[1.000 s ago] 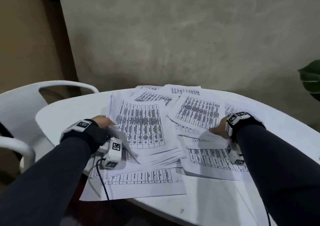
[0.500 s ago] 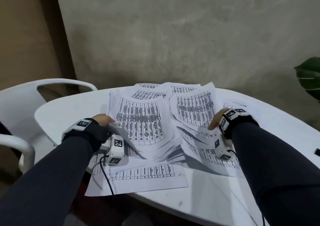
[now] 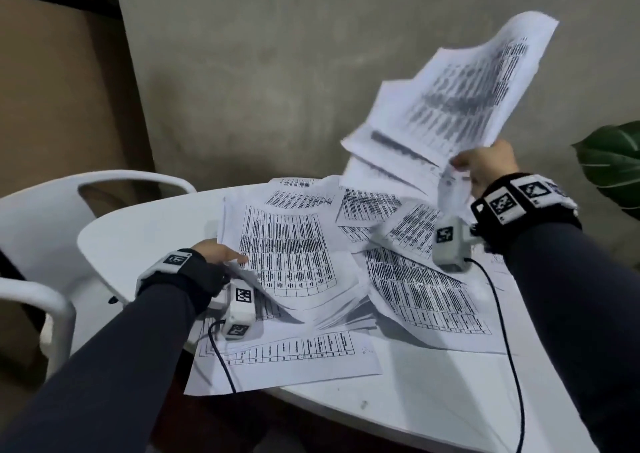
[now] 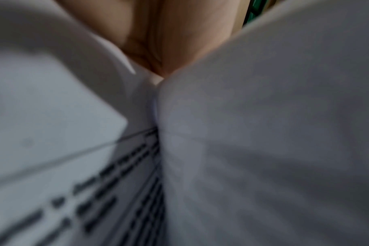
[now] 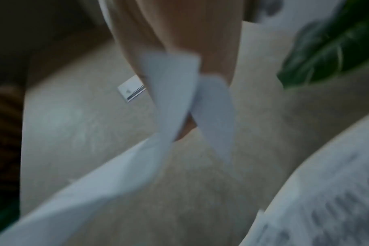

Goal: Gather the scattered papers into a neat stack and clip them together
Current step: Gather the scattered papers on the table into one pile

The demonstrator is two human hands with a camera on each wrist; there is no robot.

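Observation:
Printed sheets with tables lie spread over the white table (image 3: 433, 400). A thick pile of papers (image 3: 287, 255) sits in the middle, with loose sheets (image 3: 419, 293) to its right and one sheet (image 3: 294, 355) hanging over the front edge. My left hand (image 3: 221, 255) grips the pile's lifted left edge, thumb on top; the left wrist view shows the curled paper (image 4: 263, 133) close against the palm. Raised above the table's right side, my right hand (image 3: 485, 168) pinches a blurred bunch of papers (image 3: 450, 99) by its lower corner (image 5: 173, 99).
A white plastic chair (image 3: 52, 217) stands left of the table. A green plant leaf (image 3: 609, 165) is at the far right, and a grey wall rises close behind the table. Black cables (image 3: 505, 331) trail from both wrist cameras across the papers.
My right hand has taken a bunch of sheets from the right side of the spread and swung it up into the air. The left hand stays on the pile's left edge.

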